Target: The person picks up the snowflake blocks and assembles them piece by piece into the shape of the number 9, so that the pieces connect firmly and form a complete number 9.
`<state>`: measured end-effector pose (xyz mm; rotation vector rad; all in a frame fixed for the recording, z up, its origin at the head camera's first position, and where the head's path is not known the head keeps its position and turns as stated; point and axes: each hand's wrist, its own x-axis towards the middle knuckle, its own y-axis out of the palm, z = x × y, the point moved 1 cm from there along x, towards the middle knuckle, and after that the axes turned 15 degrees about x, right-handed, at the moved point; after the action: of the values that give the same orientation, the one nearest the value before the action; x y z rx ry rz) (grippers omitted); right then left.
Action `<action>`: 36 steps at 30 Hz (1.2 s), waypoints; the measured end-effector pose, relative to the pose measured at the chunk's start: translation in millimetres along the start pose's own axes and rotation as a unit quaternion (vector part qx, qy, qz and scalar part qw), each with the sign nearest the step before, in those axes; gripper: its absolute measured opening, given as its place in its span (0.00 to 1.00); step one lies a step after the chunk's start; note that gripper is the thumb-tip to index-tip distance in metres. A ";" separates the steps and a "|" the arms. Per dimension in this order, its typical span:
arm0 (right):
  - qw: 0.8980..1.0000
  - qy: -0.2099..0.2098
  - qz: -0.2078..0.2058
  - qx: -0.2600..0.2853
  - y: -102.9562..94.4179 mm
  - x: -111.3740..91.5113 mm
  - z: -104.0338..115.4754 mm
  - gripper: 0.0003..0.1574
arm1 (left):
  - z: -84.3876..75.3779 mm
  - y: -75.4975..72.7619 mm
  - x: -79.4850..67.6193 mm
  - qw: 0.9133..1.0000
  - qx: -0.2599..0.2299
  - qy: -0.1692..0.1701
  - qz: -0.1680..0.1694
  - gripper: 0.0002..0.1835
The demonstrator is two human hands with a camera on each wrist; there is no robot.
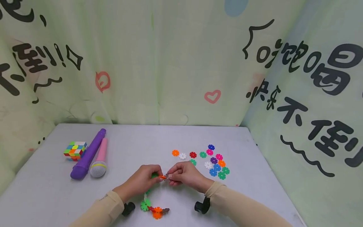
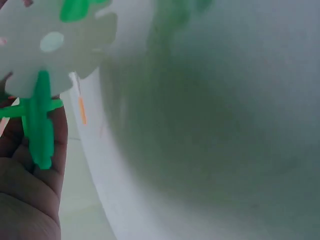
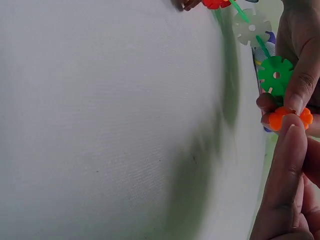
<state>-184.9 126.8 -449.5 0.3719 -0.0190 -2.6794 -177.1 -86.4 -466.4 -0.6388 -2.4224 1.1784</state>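
Nearest, a chain of interlocked discs curved across the table toward both hands. The left hand pinched the chain's orange disc between thumb and fingers; the right hand pinched a brownish disc, mostly hidden, just beside it. Loose coloured discs lay beyond, before a patterned curtain.

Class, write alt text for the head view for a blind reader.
A left hand and right hand pinch one end of a curved chain of multicoloured notched plastic discs over a white table. Similar loose discs lie beyond.
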 end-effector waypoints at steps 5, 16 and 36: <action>1.000 0.002 0.014 0.005 -2.4 -0.5 -0.5 0.08 | -2.9 -0.7 -0.2 0.999 0.049 0.004 0.001 0.16; 0.997 -0.019 0.004 -0.068 -39.0 4.7 1.5 0.13 | 0.2 -0.1 -1.8 0.996 0.092 -0.002 -0.018 0.15; 0.885 -0.060 -0.128 -0.444 -85.9 12.1 -3.4 0.19 | 9.6 0.3 -5.4 0.996 0.081 -0.031 -0.015 0.17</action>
<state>-230.3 199.7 -461.9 -0.0996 1.2427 -2.6031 -177.3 -95.3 -472.9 -0.5206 -2.3476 1.3838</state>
